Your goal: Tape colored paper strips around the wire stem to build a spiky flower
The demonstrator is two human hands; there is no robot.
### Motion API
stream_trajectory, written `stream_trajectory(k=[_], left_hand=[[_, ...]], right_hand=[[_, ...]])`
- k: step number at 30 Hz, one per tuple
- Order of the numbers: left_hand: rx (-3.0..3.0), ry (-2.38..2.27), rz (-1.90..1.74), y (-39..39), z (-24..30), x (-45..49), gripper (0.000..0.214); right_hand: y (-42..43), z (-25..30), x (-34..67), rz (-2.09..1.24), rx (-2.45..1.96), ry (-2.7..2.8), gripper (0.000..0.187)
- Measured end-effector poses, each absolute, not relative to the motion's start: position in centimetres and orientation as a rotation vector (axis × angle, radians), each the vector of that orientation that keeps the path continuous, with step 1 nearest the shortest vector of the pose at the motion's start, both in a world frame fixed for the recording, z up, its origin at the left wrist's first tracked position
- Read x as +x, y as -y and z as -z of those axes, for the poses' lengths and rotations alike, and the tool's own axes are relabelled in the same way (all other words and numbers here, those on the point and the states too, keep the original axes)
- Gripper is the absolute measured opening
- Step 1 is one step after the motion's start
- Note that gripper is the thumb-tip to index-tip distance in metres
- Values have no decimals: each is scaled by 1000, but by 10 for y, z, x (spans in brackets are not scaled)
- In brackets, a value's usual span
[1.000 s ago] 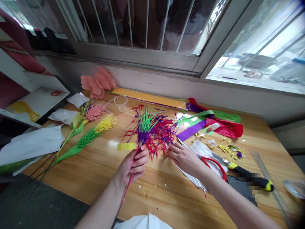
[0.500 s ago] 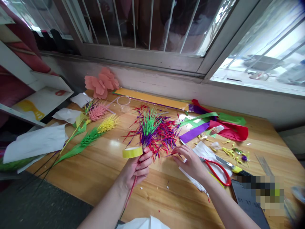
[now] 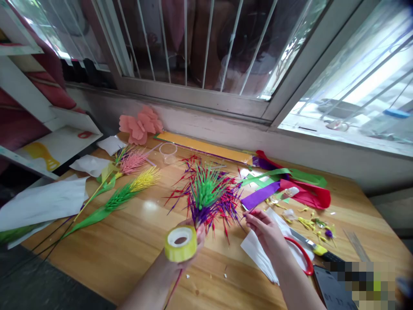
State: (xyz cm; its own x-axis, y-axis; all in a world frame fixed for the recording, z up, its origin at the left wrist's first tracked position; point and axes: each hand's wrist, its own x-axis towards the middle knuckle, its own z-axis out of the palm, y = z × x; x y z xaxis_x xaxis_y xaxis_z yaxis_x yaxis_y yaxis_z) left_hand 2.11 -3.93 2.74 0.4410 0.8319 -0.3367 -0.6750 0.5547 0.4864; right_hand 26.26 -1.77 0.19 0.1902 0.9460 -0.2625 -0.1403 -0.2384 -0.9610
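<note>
My left hand [image 3: 200, 237] is closed around the stem of an artificial wheat ear [image 3: 206, 191], green at the tip with purple spikes lower down. A roll of yellow tape [image 3: 181, 254] sits at the same hand, covering part of it. The reddish stem [image 3: 174, 289] runs down below the fist. To the right, the thumb and fingers of my right hand [image 3: 263, 224] pinch a thin purple spike [image 3: 245, 213]. Behind the ear, many loose red and purple spikes [image 3: 230, 189] are heaped on the table.
Red-handled scissors [image 3: 306, 258], a cutter knife [image 3: 322, 252], white paper [image 3: 260, 254] and a phone [image 3: 334, 286] lie at the right. Farther back are ribbon strips [image 3: 260, 196]. Finished-looking wheat stems [image 3: 122, 198] and white sheets [image 3: 41, 202] occupy the left side.
The tape roll has tilted so its open ring faces me. My right hand has lifted slightly from the spike heap, holding a spike. The camera view has tipped upward.
</note>
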Motion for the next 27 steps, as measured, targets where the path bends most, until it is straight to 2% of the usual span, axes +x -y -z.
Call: stream_trajectory(k=[4, 7, 15, 27], left_hand=[[19, -229, -919, 42, -30, 15, 18], [-109, -147, -885, 43, -35, 16, 12], [-154, -242, -891, 43, -35, 21, 13], [5, -477, -935, 48, -33, 20, 5]], right_hand=[[21, -19, 255, -1414, -1322, 748, 30], [24, -41, 237, -1509, -1283, 778, 29], [28, -89, 177, -1569, -1148, 1054, 26], [26, -95, 146, -1416, -1261, 1154, 21]])
